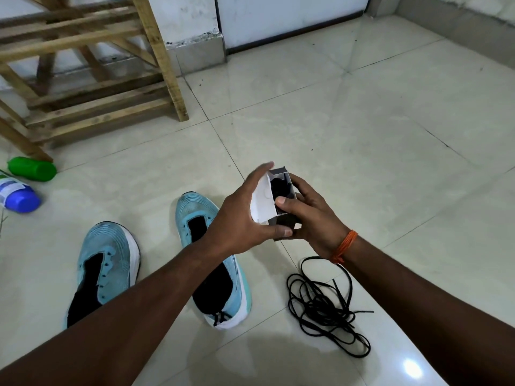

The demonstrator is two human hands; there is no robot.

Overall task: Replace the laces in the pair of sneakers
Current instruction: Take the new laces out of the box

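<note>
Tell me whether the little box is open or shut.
Open: the left hand holds the white flap of the box back; something dark shows inside.

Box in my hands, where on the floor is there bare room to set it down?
Widest bare tiles lie ahead and right of the box, between the door and loose black laces. A narrow strip runs between the nearer sneaker and the laces. Crowded: left, by the other sneaker, bottles and wooden rack.

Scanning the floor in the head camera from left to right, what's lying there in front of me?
blue-capped bottle → light blue sneaker → second light blue sneaker → loose black laces
</note>
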